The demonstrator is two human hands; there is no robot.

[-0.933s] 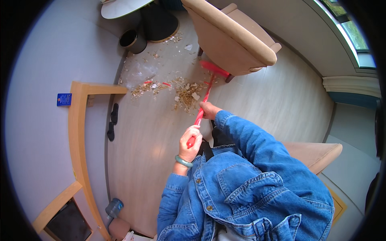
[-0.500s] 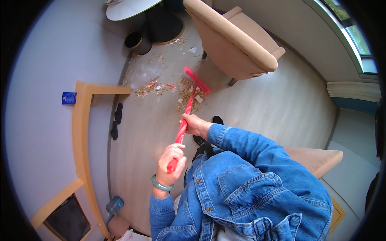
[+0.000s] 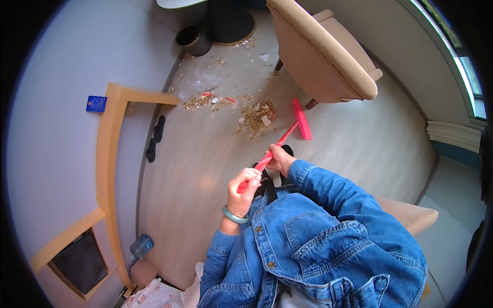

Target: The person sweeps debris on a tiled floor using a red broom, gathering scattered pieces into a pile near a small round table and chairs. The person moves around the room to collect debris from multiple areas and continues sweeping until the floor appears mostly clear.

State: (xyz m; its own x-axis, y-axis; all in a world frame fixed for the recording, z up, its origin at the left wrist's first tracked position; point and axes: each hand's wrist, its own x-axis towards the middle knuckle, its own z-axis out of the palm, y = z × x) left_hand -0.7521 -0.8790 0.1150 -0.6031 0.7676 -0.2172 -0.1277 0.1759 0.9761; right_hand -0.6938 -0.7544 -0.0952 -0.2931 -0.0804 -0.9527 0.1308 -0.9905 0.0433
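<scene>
Both hands grip the handle of a pink-red broom (image 3: 285, 134). My left hand (image 3: 245, 189), with a green bangle on the wrist, holds the handle's near end. My right hand (image 3: 280, 159) holds it further along. The broom's head (image 3: 302, 119) rests on the pale wooden floor beside a beige armchair's leg. Just left of the head lies a pile of wood-coloured scraps and litter (image 3: 257, 117). A second, flatter patch of debris (image 3: 208, 101) with a red bit spreads further left. Denim sleeves cover both my arms.
The beige armchair (image 3: 321, 51) stands over the far floor. A dark bin (image 3: 192, 39) and a round table base (image 3: 229, 24) sit at the back. A wooden frame (image 3: 109, 149) lines the left wall, with dark slippers (image 3: 154, 138) beside it. A water bottle (image 3: 140, 246) stands near left.
The broom head has swung from the left side of the litter pile over to its right, toward the armchair leg. Both hands have stayed on the handle.
</scene>
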